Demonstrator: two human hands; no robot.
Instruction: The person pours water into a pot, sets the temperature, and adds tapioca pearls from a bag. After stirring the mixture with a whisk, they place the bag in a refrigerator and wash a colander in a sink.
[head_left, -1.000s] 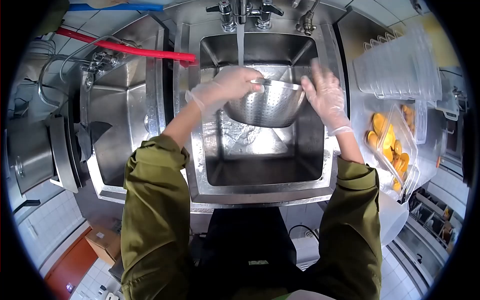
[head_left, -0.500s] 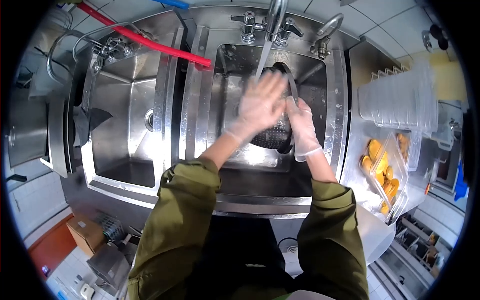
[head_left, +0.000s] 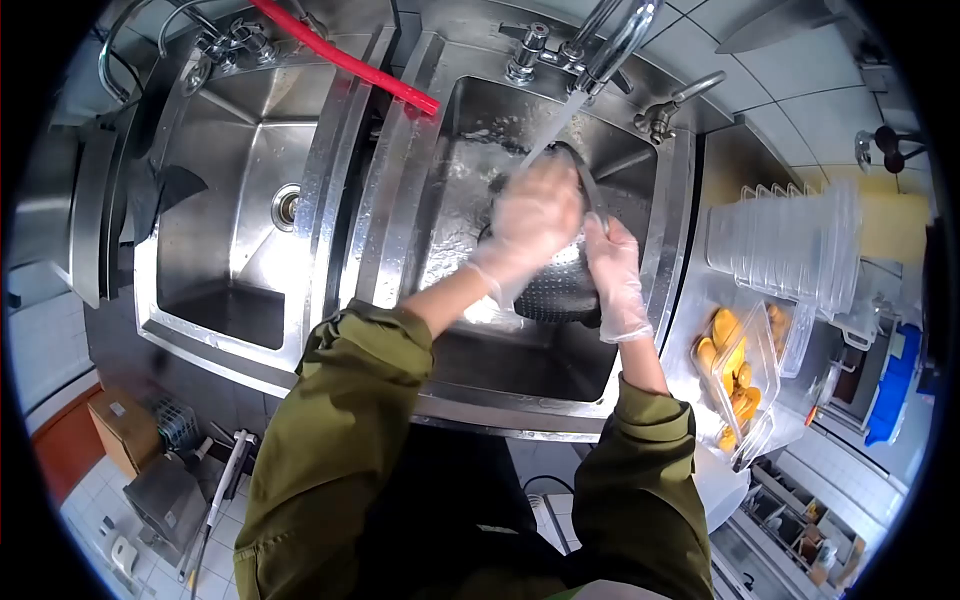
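A dark perforated pan (head_left: 560, 290) is held tilted in the right-hand sink (head_left: 480, 365), beneath water running from the faucet (head_left: 625, 45). My right hand (head_left: 614, 262), in a clear glove, is closed on the pan's rim at its right side. Over the pan's upper part is my left hand (head_left: 540, 210), also gloved and blurred by motion; its fingers are smeared, so their shape cannot be made out. Water splashes across the sink floor left of the pan.
Another sink (head_left: 225, 310) lies to the left, with a red hose (head_left: 345, 62) over the divider. On the right stand stacked clear containers (head_left: 785, 245) and a clear tray of yellow-orange pieces (head_left: 730, 365). A tap (head_left: 660, 118) is behind the sink.
The view has shifted and turned slightly. My left hand has moved over the pan and is more blurred. My right hand remains on the pan's rim.
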